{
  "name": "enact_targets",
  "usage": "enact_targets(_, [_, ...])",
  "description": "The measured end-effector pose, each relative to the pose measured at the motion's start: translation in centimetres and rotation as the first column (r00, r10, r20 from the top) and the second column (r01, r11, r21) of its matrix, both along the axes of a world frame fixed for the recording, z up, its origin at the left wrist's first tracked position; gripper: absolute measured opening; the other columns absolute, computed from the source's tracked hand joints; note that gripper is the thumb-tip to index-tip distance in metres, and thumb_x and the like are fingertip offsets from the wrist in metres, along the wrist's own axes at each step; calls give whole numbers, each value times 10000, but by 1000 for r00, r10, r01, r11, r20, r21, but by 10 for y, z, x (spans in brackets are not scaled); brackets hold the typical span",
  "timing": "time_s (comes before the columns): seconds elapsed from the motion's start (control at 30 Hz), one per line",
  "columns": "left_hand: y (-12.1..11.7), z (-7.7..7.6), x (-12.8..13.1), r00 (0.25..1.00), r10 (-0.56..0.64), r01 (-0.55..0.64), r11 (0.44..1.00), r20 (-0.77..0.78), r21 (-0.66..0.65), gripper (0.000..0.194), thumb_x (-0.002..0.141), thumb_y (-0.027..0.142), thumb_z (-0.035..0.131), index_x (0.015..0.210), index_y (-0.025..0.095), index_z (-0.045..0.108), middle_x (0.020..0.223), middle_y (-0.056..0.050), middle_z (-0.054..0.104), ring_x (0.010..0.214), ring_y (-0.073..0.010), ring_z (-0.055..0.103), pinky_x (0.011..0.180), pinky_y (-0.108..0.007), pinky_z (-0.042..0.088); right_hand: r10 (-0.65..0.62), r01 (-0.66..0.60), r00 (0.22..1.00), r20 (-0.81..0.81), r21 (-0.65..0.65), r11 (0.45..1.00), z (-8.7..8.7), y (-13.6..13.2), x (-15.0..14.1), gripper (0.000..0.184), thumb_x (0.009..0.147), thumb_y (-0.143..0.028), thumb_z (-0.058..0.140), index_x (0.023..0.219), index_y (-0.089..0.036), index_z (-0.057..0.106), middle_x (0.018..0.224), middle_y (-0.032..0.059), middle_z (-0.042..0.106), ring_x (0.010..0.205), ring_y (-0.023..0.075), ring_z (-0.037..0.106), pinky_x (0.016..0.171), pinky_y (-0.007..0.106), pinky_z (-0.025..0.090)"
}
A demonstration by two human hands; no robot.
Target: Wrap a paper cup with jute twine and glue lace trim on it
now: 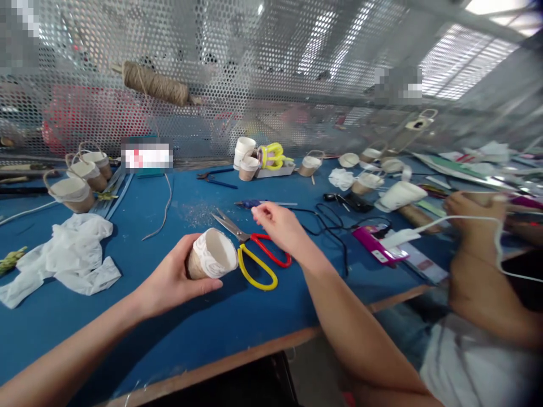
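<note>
A small brown cup with a white lace band [215, 252] sits in my left hand [186, 277], the fingers and thumb wrapped round its side. Its open mouth tilts to the right. My right hand [278, 226] is raised above the table with fingertips pinched together; anything between them is too small to make out. Below and between my hands lie scissors [243, 237] with one yellow and one red handle, blades slightly apart. Just behind my right hand is a blue-handled pointed tool [250, 203], partly hidden by the fingers.
Crumpled white cloth [80, 254] lies left. Several handled cups [74, 193] stand behind it. Blue-handled pliers [218, 180] and a pot of yellow scissors [271, 156] are at the back. A black cable [324, 217], purple box [377, 244] and another person's arm [475, 254] are right.
</note>
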State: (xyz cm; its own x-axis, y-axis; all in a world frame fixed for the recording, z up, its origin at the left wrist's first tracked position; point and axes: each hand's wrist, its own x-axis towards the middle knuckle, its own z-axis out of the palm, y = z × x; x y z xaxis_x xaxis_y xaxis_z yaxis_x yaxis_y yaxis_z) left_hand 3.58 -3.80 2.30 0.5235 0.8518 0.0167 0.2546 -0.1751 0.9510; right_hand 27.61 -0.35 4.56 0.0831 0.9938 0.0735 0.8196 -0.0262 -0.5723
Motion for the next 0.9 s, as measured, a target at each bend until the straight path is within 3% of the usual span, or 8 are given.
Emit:
enact_targets(0.1, [-8,3,3,999,33,-32,999,29,-22,664,647,390,723,1187,156,414,1084,-89,568,991,-250,566,889,-398,469,-158,166,980,123,-54,985,-1,25,24,193,847,-280,553,896,-112,632,956,131,662,966,256,606,852,348,436])
enact_targets(0.2, [-14,9,5,995,1,7,997,100,-73,691,639,362,736,1210,174,396,1119,-94,570,1030,-261,553,909,-402,457,-199,226,966,166,-167,960,-14,46,37,270,875,-304,546,1101,-158,572,1133,85,587,977,203,590,824,391,491])
enact_targets(0.33, [-14,14,3,976,-50,73,992,213,-100,704,668,333,731,1256,202,367,1216,-99,519,1125,-262,489,977,-390,388,-250,269,962,112,-221,937,-30,57,39,312,879,-303,542,1159,-164,540,1176,92,559,992,207,582,818,398,499])
enact_targets(0.43, [-6,12,-1,957,-61,117,976,283,-185,679,674,334,729,1236,174,385,1159,-105,536,1080,-258,500,958,-385,383,-280,270,960,-16,-208,940,-28,52,36,299,875,-291,548,1140,-153,543,1125,84,583,941,195,600,782,384,512])
enact_targets(0.57, [6,2,-5,939,-37,145,944,341,-297,704,640,358,750,1220,152,407,1141,-110,543,1049,-254,496,934,-374,373,-189,152,938,-290,-145,978,-4,33,26,255,795,-131,592,1043,-111,537,854,58,661,654,111,620,647,256,520])
enact_targets(0.7, [11,-10,-7,898,-18,199,908,440,-370,680,671,419,712,1231,160,426,1181,-118,546,1060,-253,492,932,-367,358,-31,-44,872,-489,-143,989,18,9,6,118,750,-239,611,774,-125,586,619,21,636,509,99,582,526,224,499])
enact_targets(0.83, [11,-19,-10,855,-9,254,879,519,-404,708,670,421,713,1262,187,402,1192,-114,548,1036,-243,521,906,-362,374,181,-245,747,-640,-12,970,20,-8,-14,200,737,-315,630,782,-121,622,567,-1,609,441,78,530,434,198,436])
enact_targets(0.9, [12,-21,-13,862,-9,242,886,507,-396,765,634,454,733,1264,182,394,1175,-121,550,1013,-245,528,879,-359,386,235,-295,747,-622,7,955,16,-14,-21,207,778,-317,589,803,-117,636,531,-12,585,425,75,511,420,198,426])
